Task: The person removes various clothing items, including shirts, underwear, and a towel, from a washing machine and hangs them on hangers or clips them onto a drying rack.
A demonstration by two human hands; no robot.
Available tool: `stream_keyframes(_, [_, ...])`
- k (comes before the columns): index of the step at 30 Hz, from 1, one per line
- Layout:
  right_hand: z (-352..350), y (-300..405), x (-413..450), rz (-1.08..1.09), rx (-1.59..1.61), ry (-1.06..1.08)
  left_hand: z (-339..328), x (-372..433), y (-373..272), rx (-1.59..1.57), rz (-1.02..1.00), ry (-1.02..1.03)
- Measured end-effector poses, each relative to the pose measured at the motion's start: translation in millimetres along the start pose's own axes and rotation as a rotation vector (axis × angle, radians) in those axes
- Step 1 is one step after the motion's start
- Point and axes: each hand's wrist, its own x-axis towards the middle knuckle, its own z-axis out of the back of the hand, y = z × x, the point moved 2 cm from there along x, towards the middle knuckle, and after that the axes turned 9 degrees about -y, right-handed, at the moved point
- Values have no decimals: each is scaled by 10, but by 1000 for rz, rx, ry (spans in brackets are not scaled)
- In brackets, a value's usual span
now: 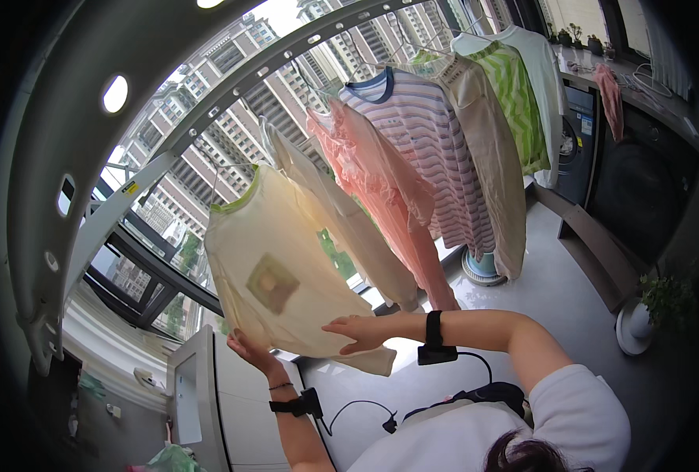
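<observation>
A pale yellow long-sleeved top [302,236] with a green neckline and a square patch hangs on a wire hanger [215,171]. At its lower left edge is my left hand [254,352], fingers bent against the cloth; whether it pinches the fabric is hard to tell. My right hand [358,333] lies over the lower part of the same top with its fingers apart, holding nothing. A strapped device is on each wrist. Beside the yellow top hang a cream garment [349,236], a pink ruffled garment [379,183] and a striped long-sleeved shirt [414,118].
An overhead metal drying rack [320,36] carries the clothes along the windows. Further right hang a beige garment [485,147] and a green-and-white one [511,100]. A sink [188,395] stands lower left, a washing machine [576,141] and potted plant [668,301] at right.
</observation>
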Motion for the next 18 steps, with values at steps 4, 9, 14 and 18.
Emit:
stream_keyframes(4, [246,-208,-996,-178,126,90,0,-79,-161,280,-117,429])
stream_keyframes(9, [742,-278,-2228,-465,146,-27,-194,-606,-592,463,-327,119])
stream_keyframes(14, [1034,-334,-3117,-626,346,-294,-342,-1639,-709,499,-378,12])
stream_keyframes(18, [1441,-629,-3972,-744,503,-677,-953,-2940,-864,479,-409,313])
